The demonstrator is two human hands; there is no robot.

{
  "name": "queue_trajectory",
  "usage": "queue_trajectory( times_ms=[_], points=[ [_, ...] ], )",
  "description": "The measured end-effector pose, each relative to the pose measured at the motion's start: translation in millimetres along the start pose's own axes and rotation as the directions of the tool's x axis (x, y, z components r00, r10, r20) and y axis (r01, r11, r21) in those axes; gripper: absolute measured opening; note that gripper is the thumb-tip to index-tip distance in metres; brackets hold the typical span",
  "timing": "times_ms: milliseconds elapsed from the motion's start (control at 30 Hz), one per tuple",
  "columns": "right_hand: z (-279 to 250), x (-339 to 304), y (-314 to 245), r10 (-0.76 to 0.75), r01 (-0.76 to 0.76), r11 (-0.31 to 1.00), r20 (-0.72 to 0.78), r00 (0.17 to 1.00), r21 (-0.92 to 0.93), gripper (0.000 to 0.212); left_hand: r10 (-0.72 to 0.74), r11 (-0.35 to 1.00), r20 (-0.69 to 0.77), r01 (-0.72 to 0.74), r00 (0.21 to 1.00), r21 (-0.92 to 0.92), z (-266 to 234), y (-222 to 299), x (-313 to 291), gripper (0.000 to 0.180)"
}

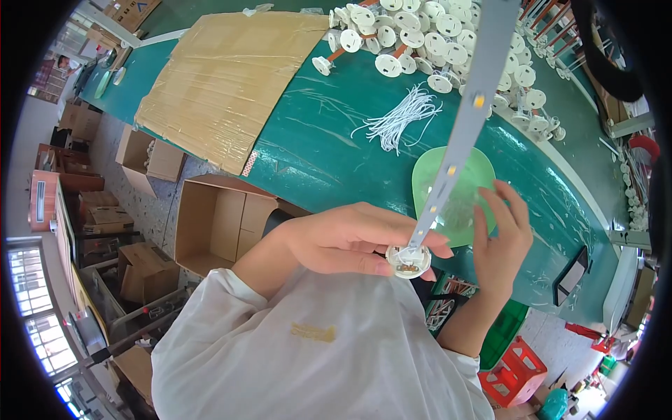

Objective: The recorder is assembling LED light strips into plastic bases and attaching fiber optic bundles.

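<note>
My left hand is closed around a round white end cap, gripping its rim between thumb and fingers. Small metal parts show inside the cap's open face. From the cap a long, pale LED strip with yellow LEDs slants up past the top edge of the picture. My right hand is over the right edge of a light green dish, its fingers apart and slightly bent. Nothing shows between those fingers. The dish holds a whitish patch of small contents that I cannot make out.
A bundle of white wires lies on the green table beyond the dish. Many white round-ended parts are heaped at the back. Cardboard covers the table's left. A phone-like black object sits right; an open box stands below left.
</note>
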State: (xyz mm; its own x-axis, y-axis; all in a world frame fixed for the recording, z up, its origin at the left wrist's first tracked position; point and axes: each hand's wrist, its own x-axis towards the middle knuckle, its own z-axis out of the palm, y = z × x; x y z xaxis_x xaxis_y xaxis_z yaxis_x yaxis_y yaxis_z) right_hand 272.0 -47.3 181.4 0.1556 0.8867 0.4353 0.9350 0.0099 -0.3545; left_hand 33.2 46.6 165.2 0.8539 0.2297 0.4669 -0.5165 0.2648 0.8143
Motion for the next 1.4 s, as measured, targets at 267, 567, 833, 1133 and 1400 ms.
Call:
queue_trajectory(
  times_ms=[267,567,833,1133,1400],
  points=[
    [14,9,-10,-0.093,0.049,0.99,0.352,0.931,0.132,0.039,0.197,0.538,-0.467,0.303,0.862,0.786,22,16,12,0.057],
    [16,16,-13,-0.065,-0.009,0.976,0.332,0.941,0.216,0.014,0.322,0.292,-0.451,0.366,0.832,0.884,27,27,16,0.046],
    [12,9,-18,-0.112,0.066,0.955,0.147,0.983,0.289,0.013,0.144,0.541,-0.495,0.351,0.857,0.764,7,17,1,0.04],
    [22,-2,-22,0.155,-0.151,0.9,0.024,0.988,0.409,0.01,0.102,0.965,-0.68,0.094,0.726,0.245,-10,-2,-42,0.041],
    [18,3,-21,-0.031,0.066,0.964,-0.139,0.99,0.259,0.011,0.069,0.955,-0.612,0.125,0.788,0.268,-14,-7,-38,0.043]
  ],
)
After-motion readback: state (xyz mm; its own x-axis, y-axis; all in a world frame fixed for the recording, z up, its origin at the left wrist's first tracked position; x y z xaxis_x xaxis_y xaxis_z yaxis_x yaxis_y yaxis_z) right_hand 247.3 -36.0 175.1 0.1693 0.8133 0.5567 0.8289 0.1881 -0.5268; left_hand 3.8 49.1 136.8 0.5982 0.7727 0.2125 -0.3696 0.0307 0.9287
